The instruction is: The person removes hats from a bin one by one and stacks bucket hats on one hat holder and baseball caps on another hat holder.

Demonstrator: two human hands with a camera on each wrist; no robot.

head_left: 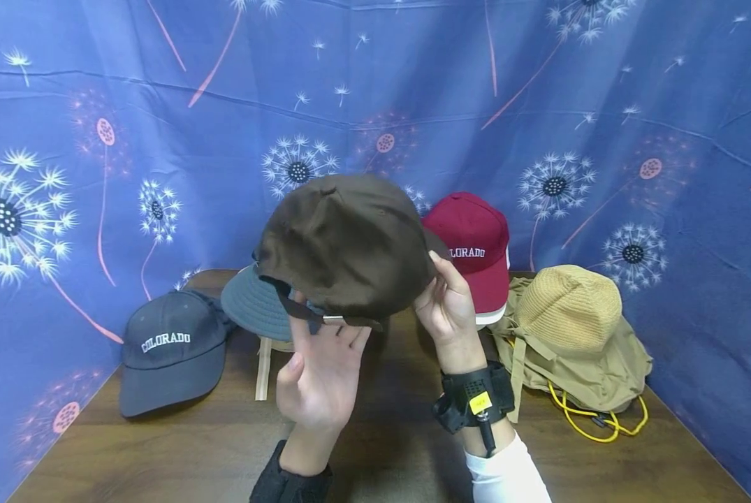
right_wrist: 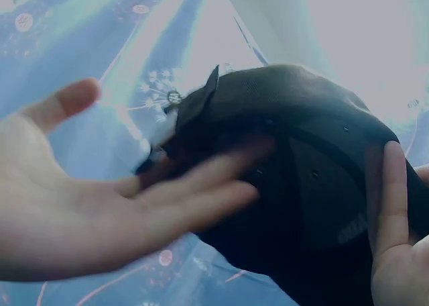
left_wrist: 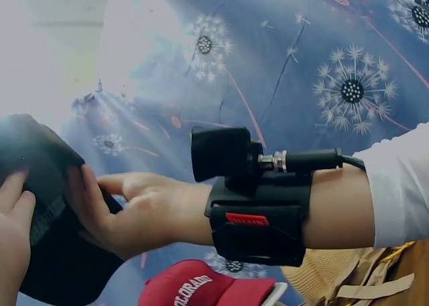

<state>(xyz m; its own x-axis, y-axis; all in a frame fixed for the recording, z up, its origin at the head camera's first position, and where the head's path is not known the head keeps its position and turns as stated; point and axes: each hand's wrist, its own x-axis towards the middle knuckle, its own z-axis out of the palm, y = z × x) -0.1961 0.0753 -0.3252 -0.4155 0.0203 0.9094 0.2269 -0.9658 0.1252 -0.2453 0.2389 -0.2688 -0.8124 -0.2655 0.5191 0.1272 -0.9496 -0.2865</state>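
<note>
Above the table (head_left: 381, 447), brown cap (head_left: 344, 241) is pinched by right hand (head_left: 447, 307); left hand (head_left: 318, 381) flat beneath. Soft, light; best held by the brim.

- This looks like a staged recording booth, not a lived-in room.
- A blue cloth backdrop (head_left: 413, 91) printed with dandelion heads hangs from nine o'clock round to three, creased and meeting in a corner at twelve.
- A brown wooden table (head_left: 161, 454) fills the floor of the booth.
- Hats are laid out like samples: navy cap (head_left: 170, 353) at nine, red cap (head_left: 476, 244) at one, straw hat (head_left: 570, 307) at three.
</note>
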